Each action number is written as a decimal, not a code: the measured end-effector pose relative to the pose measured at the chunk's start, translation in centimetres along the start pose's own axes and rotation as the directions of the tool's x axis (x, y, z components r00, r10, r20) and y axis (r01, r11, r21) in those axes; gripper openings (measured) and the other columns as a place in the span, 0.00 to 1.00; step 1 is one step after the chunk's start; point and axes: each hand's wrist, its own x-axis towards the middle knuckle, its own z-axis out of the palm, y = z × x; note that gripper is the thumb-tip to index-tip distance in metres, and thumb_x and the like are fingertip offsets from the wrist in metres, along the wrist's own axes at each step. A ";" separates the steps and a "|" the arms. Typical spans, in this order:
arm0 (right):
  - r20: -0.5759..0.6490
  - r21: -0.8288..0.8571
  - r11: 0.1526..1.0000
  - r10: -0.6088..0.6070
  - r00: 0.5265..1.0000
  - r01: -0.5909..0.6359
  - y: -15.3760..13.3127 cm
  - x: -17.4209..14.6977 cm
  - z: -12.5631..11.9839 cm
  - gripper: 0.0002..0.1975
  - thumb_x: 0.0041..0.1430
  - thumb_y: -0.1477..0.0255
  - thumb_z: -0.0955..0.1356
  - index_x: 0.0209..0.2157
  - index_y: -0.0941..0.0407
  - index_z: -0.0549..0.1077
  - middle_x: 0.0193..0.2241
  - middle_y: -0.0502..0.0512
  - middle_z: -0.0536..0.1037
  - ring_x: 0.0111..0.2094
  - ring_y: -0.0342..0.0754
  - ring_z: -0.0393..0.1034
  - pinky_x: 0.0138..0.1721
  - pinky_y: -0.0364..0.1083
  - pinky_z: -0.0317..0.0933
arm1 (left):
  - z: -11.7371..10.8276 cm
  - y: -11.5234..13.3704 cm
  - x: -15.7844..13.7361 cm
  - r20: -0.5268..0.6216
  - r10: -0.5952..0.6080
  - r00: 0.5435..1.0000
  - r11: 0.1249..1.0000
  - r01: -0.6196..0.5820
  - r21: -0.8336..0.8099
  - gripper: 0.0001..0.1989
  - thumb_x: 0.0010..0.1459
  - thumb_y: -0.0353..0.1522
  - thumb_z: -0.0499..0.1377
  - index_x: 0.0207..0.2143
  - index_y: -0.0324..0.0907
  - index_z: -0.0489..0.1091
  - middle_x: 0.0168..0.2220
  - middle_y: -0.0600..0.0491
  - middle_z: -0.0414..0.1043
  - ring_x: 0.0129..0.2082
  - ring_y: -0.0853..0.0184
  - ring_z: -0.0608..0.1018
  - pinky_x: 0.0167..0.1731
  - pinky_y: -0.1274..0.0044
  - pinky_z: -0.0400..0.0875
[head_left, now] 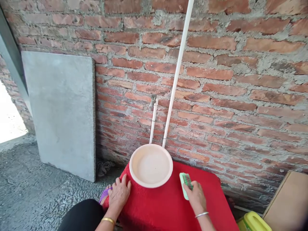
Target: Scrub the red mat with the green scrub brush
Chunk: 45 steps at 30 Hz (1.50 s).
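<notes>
My right hand [196, 195] grips a light green scrub brush [184, 189] over the right part of the red cloth [158, 208]; its darker green bristles face to the right. Flat on the cloth's left edge rests my left hand [119, 192], fingers spread and holding nothing. Between and beyond my hands stands a round, pale cream basin [151, 165], close to the wall. It seems to contain water, though I cannot tell how much.
A brick wall [209, 106] rises behind, with a tap [153, 102] and a long white pipe [176, 77]. Leaning at left is a grey slab [61, 112]. A yellow-green container [255, 222] and cardboard [287, 199] are at lower right.
</notes>
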 end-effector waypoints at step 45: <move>-0.230 0.141 0.959 -0.210 0.950 0.246 5.3 -11.8 2.1 0.24 0.64 0.60 0.62 0.60 0.46 0.71 0.58 0.56 0.74 0.58 0.55 0.69 0.59 0.54 0.65 | 0.5 -0.5 0.3 -0.048 0.006 0.999 1.000 -0.007 -0.027 0.29 0.68 0.45 0.42 0.65 0.43 0.63 0.53 0.39 0.68 0.51 0.46 0.74 0.51 0.56 0.62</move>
